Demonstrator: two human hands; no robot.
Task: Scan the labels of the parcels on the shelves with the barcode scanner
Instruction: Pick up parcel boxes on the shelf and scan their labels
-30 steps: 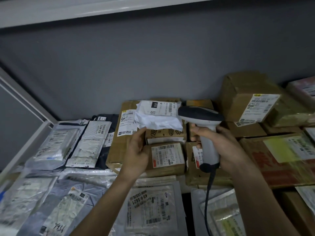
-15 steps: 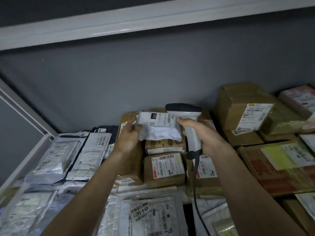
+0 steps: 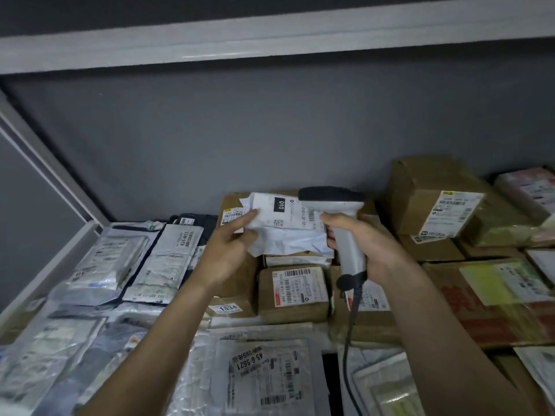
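Grey back wall [image 3: 270, 130] stands bare above the parcels, open air between it and the white beam [image 3: 270, 46] overhead; white frame rail [image 3: 51, 175] slants down the left edge. Shelf surface itself hidden, packed edge to edge.

Left hand [image 3: 228, 250] reaches in from lower left, forearm angled up, thumb and fingers pinching the left end of a crumpled white parcel [image 3: 285, 229] held just above a stack of brown boxes. Its label, marked 010, faces up.

Right hand [image 3: 372, 247] comes in from lower right, fingers wrapped round the grip of the barcode scanner [image 3: 339, 223]. Scanner upright, dark head touching or just over the parcel's right end. One black cable [image 3: 348, 340] hangs from its base.

Counts: one scanner, one parcel in hand. Small brown box [image 3: 294, 292] sits directly below, label up. Large brown box [image 3: 435, 199] at right rear. Grey plastic mailers [image 3: 99, 265] overlap at left, too many to count.
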